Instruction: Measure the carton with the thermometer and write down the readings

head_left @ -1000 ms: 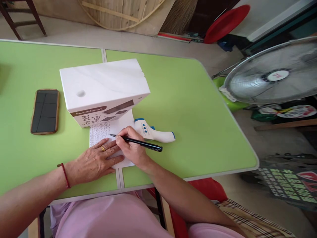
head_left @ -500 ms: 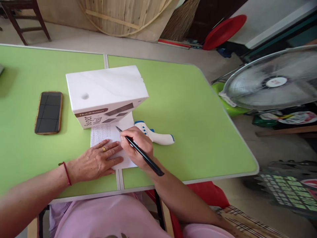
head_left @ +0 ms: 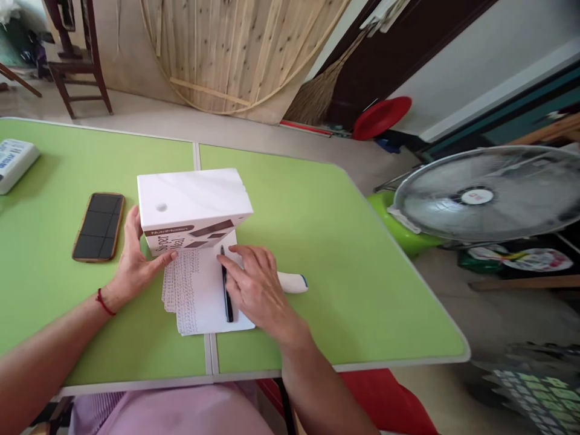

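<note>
1. Two hands, one box (head_left: 194, 193), one pen (head_left: 228, 302), one phone (head_left: 98, 227), one thermometer (head_left: 293, 283) and one white device (head_left: 17, 162) are in view; the papers (head_left: 211, 296) number at least two, fanned at the left, exact count unclear.
2. The papers lie across the surface's (head_left: 362, 302) seam, near its near edge; the box stands at their far end, the phone just left of it; wide green room runs from the thermometer to the right edge.
3. The left hand (head_left: 137, 263) grasps the box's left end, thumb at the near face, fingers along the side.
4. The right hand (head_left: 259, 284) is loosely curled, its grip released; the pen lies on the papers, tip toward the box, fingertips by that tip; contact cannot be told.
</note>
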`<move>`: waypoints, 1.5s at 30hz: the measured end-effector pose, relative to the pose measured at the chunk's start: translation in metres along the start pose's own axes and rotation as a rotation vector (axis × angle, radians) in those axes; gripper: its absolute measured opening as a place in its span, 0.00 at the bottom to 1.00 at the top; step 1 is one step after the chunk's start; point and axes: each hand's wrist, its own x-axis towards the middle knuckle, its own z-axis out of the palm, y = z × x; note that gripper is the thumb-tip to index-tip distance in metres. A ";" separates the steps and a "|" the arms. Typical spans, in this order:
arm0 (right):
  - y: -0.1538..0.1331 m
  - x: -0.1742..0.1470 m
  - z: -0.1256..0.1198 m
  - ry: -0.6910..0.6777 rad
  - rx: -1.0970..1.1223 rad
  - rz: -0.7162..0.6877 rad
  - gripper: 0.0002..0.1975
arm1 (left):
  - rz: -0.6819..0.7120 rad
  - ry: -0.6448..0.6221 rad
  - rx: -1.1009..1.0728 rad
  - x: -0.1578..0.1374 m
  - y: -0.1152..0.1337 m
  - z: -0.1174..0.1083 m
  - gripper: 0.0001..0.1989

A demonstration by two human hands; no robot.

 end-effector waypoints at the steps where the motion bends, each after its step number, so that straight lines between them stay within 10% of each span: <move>1: 0.000 0.000 0.000 -0.013 0.016 -0.003 0.16 | -0.045 -0.003 -0.047 0.002 -0.002 0.001 0.41; 8: 0.004 -0.001 0.013 -0.061 0.074 0.021 0.16 | -0.201 0.138 -0.192 0.000 0.013 -0.009 0.34; 22: 0.046 -0.035 -0.024 -0.061 -0.076 0.135 0.20 | -0.280 -0.134 -0.115 -0.009 0.024 -0.006 0.37; 30: 0.065 -0.060 0.004 -0.143 -0.060 0.265 0.25 | -0.254 -0.186 -0.144 -0.006 0.022 -0.007 0.35; 38: -0.002 -0.058 -0.020 0.340 0.802 0.790 0.25 | -0.243 -0.211 -0.157 -0.005 0.021 -0.007 0.34; 42: -0.057 -0.055 -0.031 0.106 1.708 0.627 0.24 | -0.248 -0.216 -0.147 -0.004 0.023 -0.008 0.34; 45: -0.076 -0.047 -0.028 0.022 1.996 0.643 0.22 | -0.240 -0.221 -0.169 -0.004 0.024 -0.008 0.32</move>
